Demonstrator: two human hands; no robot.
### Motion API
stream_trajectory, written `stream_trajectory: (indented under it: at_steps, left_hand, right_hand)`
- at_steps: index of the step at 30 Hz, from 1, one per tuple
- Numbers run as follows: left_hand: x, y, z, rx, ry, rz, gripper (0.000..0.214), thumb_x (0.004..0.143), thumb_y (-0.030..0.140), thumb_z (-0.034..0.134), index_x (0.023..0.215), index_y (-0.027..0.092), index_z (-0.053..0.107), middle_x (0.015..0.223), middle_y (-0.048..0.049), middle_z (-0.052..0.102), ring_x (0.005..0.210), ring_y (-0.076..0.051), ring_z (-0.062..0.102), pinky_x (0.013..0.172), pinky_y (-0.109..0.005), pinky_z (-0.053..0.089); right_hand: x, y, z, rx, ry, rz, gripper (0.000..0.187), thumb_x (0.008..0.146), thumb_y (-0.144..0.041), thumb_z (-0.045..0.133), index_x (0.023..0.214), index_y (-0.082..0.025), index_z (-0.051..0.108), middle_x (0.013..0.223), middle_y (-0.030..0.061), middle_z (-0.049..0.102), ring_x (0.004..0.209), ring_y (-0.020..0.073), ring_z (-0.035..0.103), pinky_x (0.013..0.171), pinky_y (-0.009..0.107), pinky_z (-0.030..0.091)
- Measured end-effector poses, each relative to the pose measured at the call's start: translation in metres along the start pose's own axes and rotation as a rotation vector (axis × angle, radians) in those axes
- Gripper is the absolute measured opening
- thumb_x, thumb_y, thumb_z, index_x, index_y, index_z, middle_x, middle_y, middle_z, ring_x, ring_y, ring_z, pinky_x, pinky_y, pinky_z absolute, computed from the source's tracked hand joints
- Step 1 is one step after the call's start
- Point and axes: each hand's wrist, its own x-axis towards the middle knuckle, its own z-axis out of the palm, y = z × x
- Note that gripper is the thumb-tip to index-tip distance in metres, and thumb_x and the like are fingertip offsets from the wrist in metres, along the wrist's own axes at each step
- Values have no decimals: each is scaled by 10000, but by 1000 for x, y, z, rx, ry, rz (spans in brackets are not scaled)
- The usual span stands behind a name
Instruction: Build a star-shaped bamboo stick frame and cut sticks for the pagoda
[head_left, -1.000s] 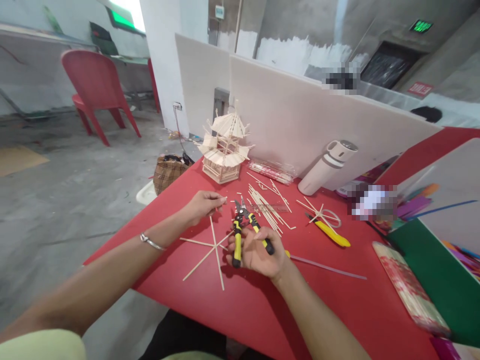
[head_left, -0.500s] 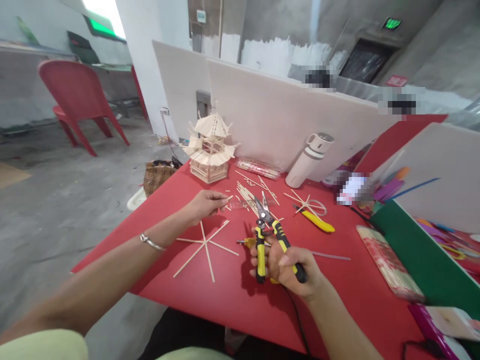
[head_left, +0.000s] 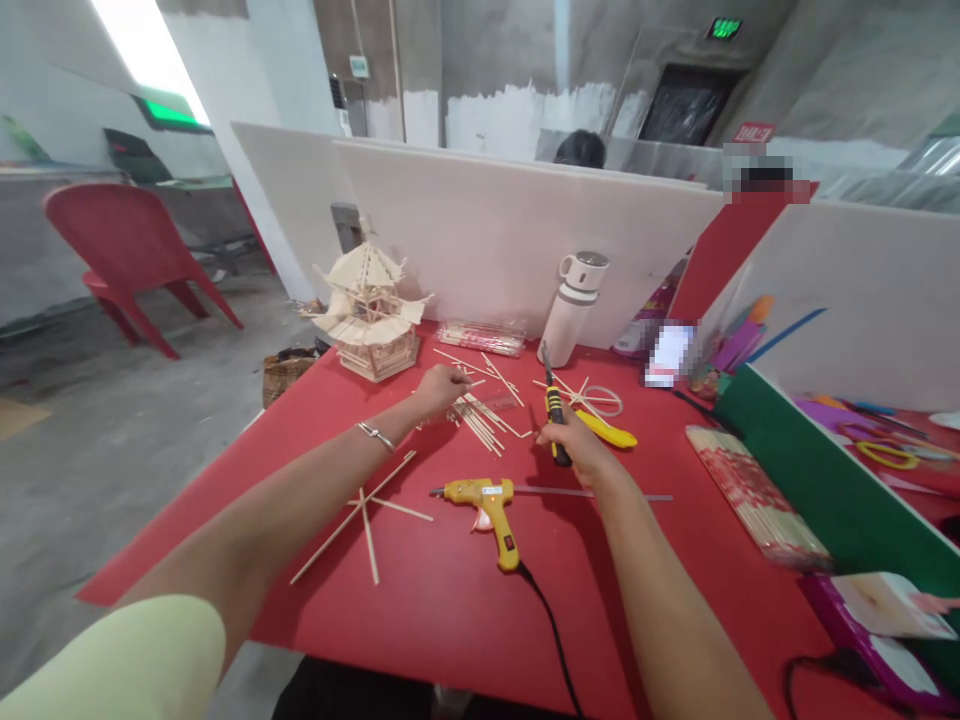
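Observation:
My left hand [head_left: 441, 388] is closed in a pinch above the pile of thin wooden sticks [head_left: 480, 420], with a stick [head_left: 475, 383] showing at its fingertips. My right hand [head_left: 574, 445] is wrapped round the black-and-yellow handles of cutting shears [head_left: 555, 405], their blades pointing up and away from me. Below and between the hands, a yellow hot glue gun [head_left: 480, 492] lies on its side, a clear glue stick in its back end. Left of it is a star of joined sticks [head_left: 363, 505], partly covered by my left forearm.
A wooden stick pagoda [head_left: 371, 315] stands at the back left of the red table [head_left: 442, 610]. Behind my right hand are a white thermos [head_left: 568, 315], another stick star [head_left: 579, 396] and a yellow-handled tool [head_left: 609, 432]. Bagged sticks [head_left: 754, 495] lie right. The glue gun's cord [head_left: 551, 625] crosses the front.
My left hand has moved in over the stick pile. My right hand has carried the shears back and turned them edge-on, uncovering the glue gun. The view has shifted slightly.

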Motion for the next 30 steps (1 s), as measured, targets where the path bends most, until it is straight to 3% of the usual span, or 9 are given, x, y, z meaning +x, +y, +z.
stream_trajectory:
  at_steps: [4,11,17,26,30]
  left_hand:
    - [33,-1,22,96,-37,32,126,726,235,693,728,157,791,672,-12,710,700,-164,624,672,-240,466]
    - [65,-10,54,138,-146,55,115,718,219,710,736,145,795,626,-8,697,638,-152,610,611,-234,440]
    - [66,-11,67,142,-194,42,126,763,240,694,756,155,787,642,-3,704,586,-122,590,592,-223,432]
    - [68,-9,69,184,-171,10,132,744,286,731,730,167,785,630,-15,703,578,-126,586,561,-226,417]
    - [67,-9,69,167,-176,8,138,719,300,760,736,166,789,629,-22,711,590,-136,604,569,-225,447]
  right_hand:
    - [22,19,1,-2,-42,63,315,522,-226,639,809,-244,510,651,-77,472,640,139,447,597,267,354]
    - [17,31,-1,9,-82,92,565,551,-188,618,1106,-281,567,688,-82,490,645,145,461,609,267,381]
    - [24,37,-7,75,-36,133,636,546,-211,636,1174,-292,576,741,-60,517,773,180,526,695,282,427]
    - [23,36,-11,84,-52,104,477,558,-221,623,1030,-282,588,797,-31,520,823,195,525,681,292,412]
    - [22,37,-11,77,-54,106,494,561,-227,625,1050,-290,587,799,-29,532,808,198,507,678,299,412]
